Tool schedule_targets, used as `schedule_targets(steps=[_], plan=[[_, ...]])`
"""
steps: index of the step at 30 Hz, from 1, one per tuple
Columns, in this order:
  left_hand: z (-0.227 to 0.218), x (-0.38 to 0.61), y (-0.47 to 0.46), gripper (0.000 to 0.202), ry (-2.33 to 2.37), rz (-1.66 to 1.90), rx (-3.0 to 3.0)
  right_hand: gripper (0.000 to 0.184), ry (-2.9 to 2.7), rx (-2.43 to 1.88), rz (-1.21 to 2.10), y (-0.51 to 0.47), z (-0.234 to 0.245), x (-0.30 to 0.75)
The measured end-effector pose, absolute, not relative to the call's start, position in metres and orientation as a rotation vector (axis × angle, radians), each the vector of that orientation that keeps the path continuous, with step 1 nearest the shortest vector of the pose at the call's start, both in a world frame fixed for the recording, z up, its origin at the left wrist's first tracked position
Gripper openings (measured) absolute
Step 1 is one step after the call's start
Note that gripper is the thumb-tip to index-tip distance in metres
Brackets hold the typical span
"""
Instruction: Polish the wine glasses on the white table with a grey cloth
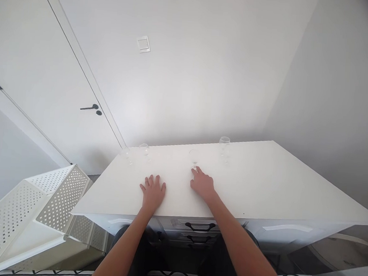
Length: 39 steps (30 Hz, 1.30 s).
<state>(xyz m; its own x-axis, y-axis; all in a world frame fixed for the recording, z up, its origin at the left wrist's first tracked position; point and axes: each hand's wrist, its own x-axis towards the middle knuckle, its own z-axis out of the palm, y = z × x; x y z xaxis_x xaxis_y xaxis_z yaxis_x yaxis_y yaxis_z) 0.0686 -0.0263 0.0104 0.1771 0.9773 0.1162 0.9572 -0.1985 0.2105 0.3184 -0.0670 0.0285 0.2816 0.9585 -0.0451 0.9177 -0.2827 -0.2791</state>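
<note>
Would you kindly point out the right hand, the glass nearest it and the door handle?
Right hand (202, 184): head view, back of the hand.
Glass (194, 156): head view, its bowl.
Door handle (87, 107): head view, its dark lever.

Clock from wearer, 12 ahead | stemmed glasses (125, 152) (144, 149) (194, 157) (224, 144): 4 (11 o'clock two, 12 one, 1 one) | hands (153, 193) (203, 184): 2 | drawer pulls (200, 229) (198, 241): at least 2 | door (46, 73), 11 o'clock: 1 | wall switch (143, 44): 1

Two glasses (144, 149) at the bench's (278, 186) back left, middle glass (194, 157) at the right grip (202, 183), right glass (224, 143) near the back edge, left grip (153, 192) on the bench, drawers (181, 223) below, wall (201, 72) behind, door (43, 82) left.
</note>
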Motion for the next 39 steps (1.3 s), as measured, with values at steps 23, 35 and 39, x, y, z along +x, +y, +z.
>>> schedule_targets(steps=[23, 35, 39], plan=[[0.014, 0.071, -0.028, 0.057, 1.921, 0.386, 2.343, 0.071, -1.499, -2.547, 0.074, -0.014, 0.030, 0.370], [0.030, 0.053, 0.027, 0.032, 1.372, 1.203, 1.389, 0.044, -1.523, -2.388, -0.029, -0.090, 0.020, 0.261], [0.032, 0.046, 0.057, 0.047, 1.183, 1.294, 1.112, 0.049, -1.509, -2.330, 0.050, -0.091, 0.027, 0.259]])
